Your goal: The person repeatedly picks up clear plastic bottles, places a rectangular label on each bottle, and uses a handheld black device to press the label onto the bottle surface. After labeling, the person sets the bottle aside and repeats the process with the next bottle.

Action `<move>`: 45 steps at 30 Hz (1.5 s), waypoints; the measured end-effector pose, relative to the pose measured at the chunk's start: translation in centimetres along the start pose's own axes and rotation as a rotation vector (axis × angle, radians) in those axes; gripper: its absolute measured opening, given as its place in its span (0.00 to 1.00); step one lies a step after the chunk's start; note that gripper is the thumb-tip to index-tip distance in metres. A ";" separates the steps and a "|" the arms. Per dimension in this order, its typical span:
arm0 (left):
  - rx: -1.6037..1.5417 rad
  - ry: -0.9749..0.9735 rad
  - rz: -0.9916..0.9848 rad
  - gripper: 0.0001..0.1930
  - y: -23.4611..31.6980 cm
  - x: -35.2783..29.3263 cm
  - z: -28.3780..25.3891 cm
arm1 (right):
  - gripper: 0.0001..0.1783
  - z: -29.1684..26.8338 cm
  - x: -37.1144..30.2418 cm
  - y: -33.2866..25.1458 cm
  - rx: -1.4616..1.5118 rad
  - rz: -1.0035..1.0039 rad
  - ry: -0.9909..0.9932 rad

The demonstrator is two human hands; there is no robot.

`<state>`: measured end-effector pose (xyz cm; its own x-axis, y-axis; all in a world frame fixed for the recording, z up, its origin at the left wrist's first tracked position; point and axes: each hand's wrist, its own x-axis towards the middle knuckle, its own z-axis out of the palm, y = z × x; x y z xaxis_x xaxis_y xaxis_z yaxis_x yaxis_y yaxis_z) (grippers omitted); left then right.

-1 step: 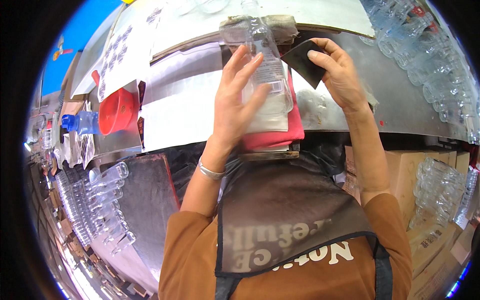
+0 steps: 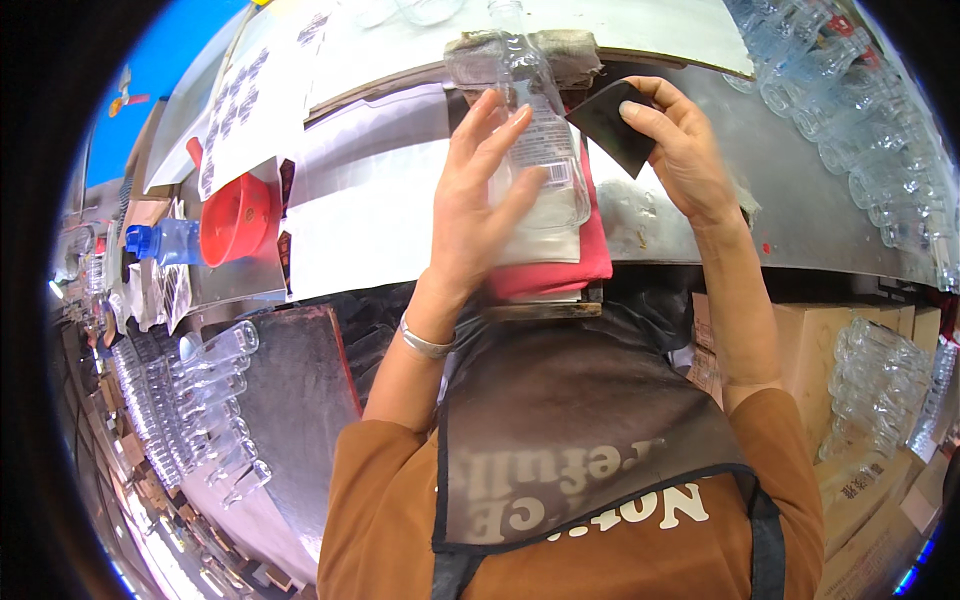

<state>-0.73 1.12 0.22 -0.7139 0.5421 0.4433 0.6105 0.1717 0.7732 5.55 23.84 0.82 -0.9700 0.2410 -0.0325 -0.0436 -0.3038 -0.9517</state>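
A clear bottle [image 2: 548,130] with a printed label lies with its neck away from me. Its neck rests on a folded grey cloth [image 2: 572,60], and its body lies over white sheets and a red cloth [image 2: 597,262]. My left hand [image 2: 475,200] is over the bottle's left side, fingers apart and thumb smeared by motion; whether it touches the glass I cannot tell. To the right of the bottle, my right hand [image 2: 682,145] pinches a thin, dark, square piece [image 2: 612,128] between thumb and fingers, its corner near the bottle.
White paper [image 2: 365,200] covers the bench on the left, beside a red funnel-like container [image 2: 238,218] and a blue-capped bottle [image 2: 165,243]. Rows of clear bottles [image 2: 850,130] stand at the far right, with more glassware [image 2: 225,400] low on the left. Cardboard boxes [image 2: 810,350] are at lower right.
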 end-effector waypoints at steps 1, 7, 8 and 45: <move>0.005 -0.001 0.001 0.27 0.1 0.0 0.0 | 0.19 0.0 -0.1 -0.2 -0.016 0.005 -0.001; 0.012 0.003 -0.021 0.27 0.1 0.0 0.0 | 0.16 1.6 -0.1 -0.8 -0.403 -0.204 -0.114; 0.016 0.000 -0.015 0.27 0.2 0.0 0.0 | 0.15 1.8 0.4 -1.0 -0.522 -0.288 -0.024; 0.199 0.051 0.004 0.55 2.5 -2.8 0.3 | 0.14 5.6 -0.8 -4.6 -1.094 -0.656 -0.441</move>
<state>2.85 0.29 0.76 -0.7246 0.5014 0.4727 0.6656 0.3317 0.6685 5.15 19.87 6.93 -0.8484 -0.3196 0.4221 -0.5143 0.6867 -0.5138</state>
